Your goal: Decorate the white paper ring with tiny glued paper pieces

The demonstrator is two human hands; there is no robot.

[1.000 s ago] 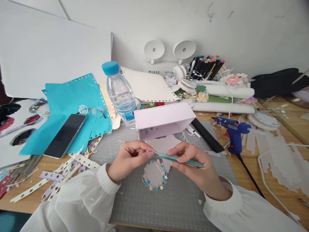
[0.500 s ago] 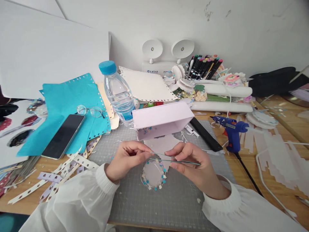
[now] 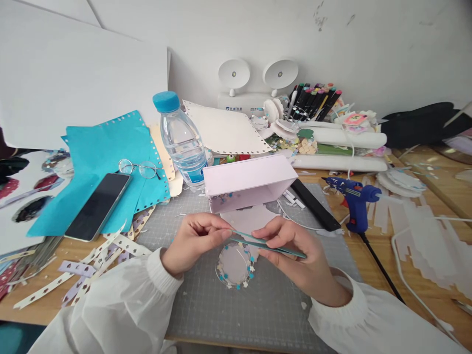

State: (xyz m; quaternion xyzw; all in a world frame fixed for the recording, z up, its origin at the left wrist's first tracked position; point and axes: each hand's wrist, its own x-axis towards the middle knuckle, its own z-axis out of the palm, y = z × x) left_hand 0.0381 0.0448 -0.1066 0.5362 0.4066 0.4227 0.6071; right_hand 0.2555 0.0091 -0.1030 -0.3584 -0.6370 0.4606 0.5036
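Note:
Between my two hands are thin teal strips [image 3: 282, 249], seen almost edge-on. My left hand [image 3: 201, 242] pinches their left end between thumb and fingers. The right part lies in my right hand [image 3: 291, 253], fingers above and thumb below. Just under the strips, a round pale disc [image 3: 236, 263] ringed by a clear band with blue and white flower shapes rests on the grey cutting mat [image 3: 210, 314]. Behind my hands a pale pink open box [image 3: 250, 179] lies on its side, with a pale paper piece in front of it.
A water bottle [image 3: 182, 142], phone [image 3: 98, 206], glasses [image 3: 138, 169] and blue sheets [image 3: 106, 147] are at the left. Right of the box lie a black bar [image 3: 315, 206] and a blue glue gun [image 3: 354, 199] with its cable. Paper strips [image 3: 79, 270] cover the left table area.
The teal strips have tilted, so more of their flat surface shows. Both hands keep their hold with barely any movement, and the view has shifted slightly.

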